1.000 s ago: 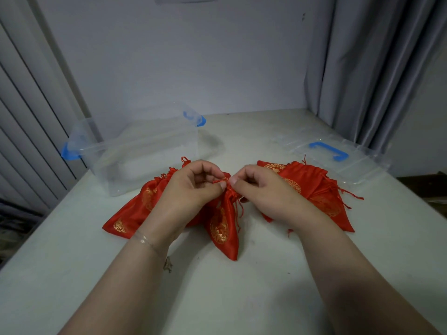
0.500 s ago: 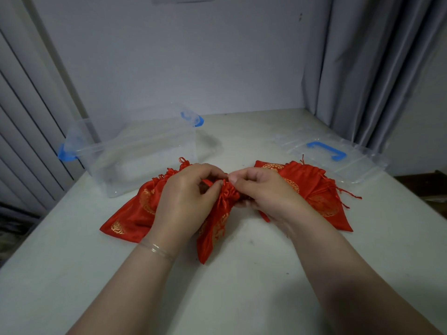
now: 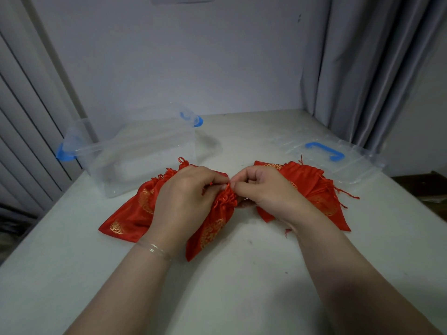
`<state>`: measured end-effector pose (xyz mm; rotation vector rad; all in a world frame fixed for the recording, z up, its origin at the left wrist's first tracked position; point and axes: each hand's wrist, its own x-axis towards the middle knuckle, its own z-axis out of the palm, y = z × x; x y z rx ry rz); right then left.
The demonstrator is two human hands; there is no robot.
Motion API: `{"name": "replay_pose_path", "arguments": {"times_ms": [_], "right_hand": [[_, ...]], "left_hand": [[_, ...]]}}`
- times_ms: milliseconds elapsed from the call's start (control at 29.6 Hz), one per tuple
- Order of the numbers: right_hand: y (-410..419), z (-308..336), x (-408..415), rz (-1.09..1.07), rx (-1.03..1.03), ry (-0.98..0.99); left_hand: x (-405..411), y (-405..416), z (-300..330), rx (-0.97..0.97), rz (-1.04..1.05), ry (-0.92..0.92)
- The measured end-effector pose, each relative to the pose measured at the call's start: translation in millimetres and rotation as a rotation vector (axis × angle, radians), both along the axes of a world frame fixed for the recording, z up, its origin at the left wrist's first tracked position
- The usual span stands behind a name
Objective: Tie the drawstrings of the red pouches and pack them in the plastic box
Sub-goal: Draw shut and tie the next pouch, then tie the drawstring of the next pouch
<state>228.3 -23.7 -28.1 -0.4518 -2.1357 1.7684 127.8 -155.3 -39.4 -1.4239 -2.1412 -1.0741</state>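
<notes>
A red pouch (image 3: 212,228) with gold print lies on the white table between my hands, its neck gathered tight. My left hand (image 3: 183,201) and my right hand (image 3: 263,189) pinch its drawstring at the gathered top, fingertips almost touching. Behind my left hand lies a pile of red pouches (image 3: 130,213) with bunched necks. Behind my right hand another pile of red pouches (image 3: 312,187) lies flatter, with loose strings trailing right. The clear plastic box (image 3: 145,153) with blue clips stands open at the back left, nothing visible inside.
The clear lid (image 3: 338,163) with a blue handle lies flat at the back right. Grey curtains (image 3: 362,68) hang at the right behind the table (image 3: 242,286), a wall stands behind, and slatted panels run along the left.
The pouch between my hands swung its lower end leftward and its neck was drawn tight. Both hands stayed at the top, shifting their pinch on the string.
</notes>
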Motion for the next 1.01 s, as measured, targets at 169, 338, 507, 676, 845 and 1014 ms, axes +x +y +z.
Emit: {"name": "replay_pose_path", "arguments": {"times_ms": [169, 338, 507, 676, 845, 1014], "right_hand": [[2, -1, 1, -0.114, 0.308, -0.071], [5, 0, 2, -0.142, 0.337, -0.123], [6, 3, 0, -0.129, -0.054, -0.054], [13, 7, 0, -0.244, -0.108, 0.061], [42, -15, 5, -0.484, 0.764, -0.572], [47, -20, 5, -0.390, 0.795, -0.826]], "left_hand": [[-1, -3, 3, 0.004, 0.102, -0.059], [5, -1, 5, -0.061, 0.002, -0.221], [7, -5, 10, -0.206, -0.220, -0.597], [7, 2, 10, 0.099, -0.191, -0.736], [-29, -4, -1, 0.065, 0.248, -0.586], [-42, -6, -25, -0.203, 0.542, -0.121]]}}
